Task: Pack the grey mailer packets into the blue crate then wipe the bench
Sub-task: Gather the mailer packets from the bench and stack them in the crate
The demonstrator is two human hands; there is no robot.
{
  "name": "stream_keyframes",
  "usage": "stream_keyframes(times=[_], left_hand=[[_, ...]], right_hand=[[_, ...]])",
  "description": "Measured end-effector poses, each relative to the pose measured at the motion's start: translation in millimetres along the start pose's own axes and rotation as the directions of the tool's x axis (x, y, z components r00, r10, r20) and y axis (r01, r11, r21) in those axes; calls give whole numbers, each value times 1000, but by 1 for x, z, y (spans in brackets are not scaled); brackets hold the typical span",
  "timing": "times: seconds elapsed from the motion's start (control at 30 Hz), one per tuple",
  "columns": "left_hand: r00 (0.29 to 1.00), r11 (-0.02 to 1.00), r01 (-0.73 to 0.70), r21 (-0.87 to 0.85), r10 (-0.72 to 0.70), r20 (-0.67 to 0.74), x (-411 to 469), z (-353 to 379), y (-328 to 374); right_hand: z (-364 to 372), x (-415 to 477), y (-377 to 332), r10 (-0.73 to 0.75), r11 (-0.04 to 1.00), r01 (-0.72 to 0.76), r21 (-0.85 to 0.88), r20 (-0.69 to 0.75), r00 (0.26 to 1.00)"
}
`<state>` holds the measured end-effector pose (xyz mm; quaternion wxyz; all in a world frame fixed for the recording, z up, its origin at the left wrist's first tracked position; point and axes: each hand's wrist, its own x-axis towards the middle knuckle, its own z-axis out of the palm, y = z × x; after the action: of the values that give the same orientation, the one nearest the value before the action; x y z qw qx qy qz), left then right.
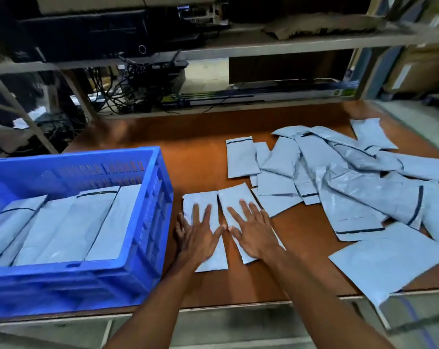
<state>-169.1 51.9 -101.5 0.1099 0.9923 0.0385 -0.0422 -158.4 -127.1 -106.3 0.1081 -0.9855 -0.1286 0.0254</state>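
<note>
The blue crate [148,222] stands at the bench's left front and holds several grey mailer packets [70,227] laid flat. Two narrow grey packets lie side by side just right of it. My left hand [198,235] rests flat with spread fingers on the left packet [214,260]. My right hand [253,230] lies flat on the right packet [234,195]. A loose heap of several more grey packets [339,182] spreads over the right half of the brown bench [195,162].
One large packet [389,263] hangs over the bench's front right edge. Behind the bench a metal shelf [238,44] carries black equipment, tangled cables [128,89] and long boxes [258,96]. Cardboard boxes stand at the far right.
</note>
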Motion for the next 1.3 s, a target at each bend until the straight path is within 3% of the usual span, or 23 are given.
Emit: stream_keyframes(times=[0.3, 0.47, 0.5, 0.63, 0.77, 0.87, 0.93, 1.03, 1.2, 1.3], left_hand=[[987, 994, -79, 75, 88, -135, -34, 11, -5], [985, 983, -141, 121, 151, -79, -32, 3, -3], [986, 984, -139, 109, 147, -77, -32, 0, -3], [973, 985, -170, 32, 173, -155, -40, -38, 7], [910, 956, -290, -40, 262, -320, -74, -134, 24], [760, 931, -365, 29, 316, -568, -97, -215, 2], [690, 940, -325, 104, 310, -654, -99, -256, -41], [725, 966, -223, 133, 256, -639, -85, -293, -131], [872, 982, -45, 185, 129, -473, -44, -291, -295], [931, 977, 21, 211, 58, -360, -26, -280, -362]], right_hand=[[22, -25, -10, 92, 996, -91, 17, -150, 984], [39, -10, 3, -46, 999, 50, 21, -147, 988], [37, -11, 1, -38, 998, 47, 49, -177, 984], [-8, -25, -31, 192, 907, -29, 420, -352, 916], [-79, -33, -75, 208, 858, 107, 502, -531, 822], [-138, -38, -121, 137, 839, 260, 478, -648, 749], [-168, -36, -160, 66, 825, 368, 430, -719, 692], [-183, -18, -226, -5, 810, 434, 394, -735, 679], [-152, 30, -344, -220, 830, 455, 323, -561, 798], [-125, 60, -405, -269, 865, 409, 291, -420, 867]])
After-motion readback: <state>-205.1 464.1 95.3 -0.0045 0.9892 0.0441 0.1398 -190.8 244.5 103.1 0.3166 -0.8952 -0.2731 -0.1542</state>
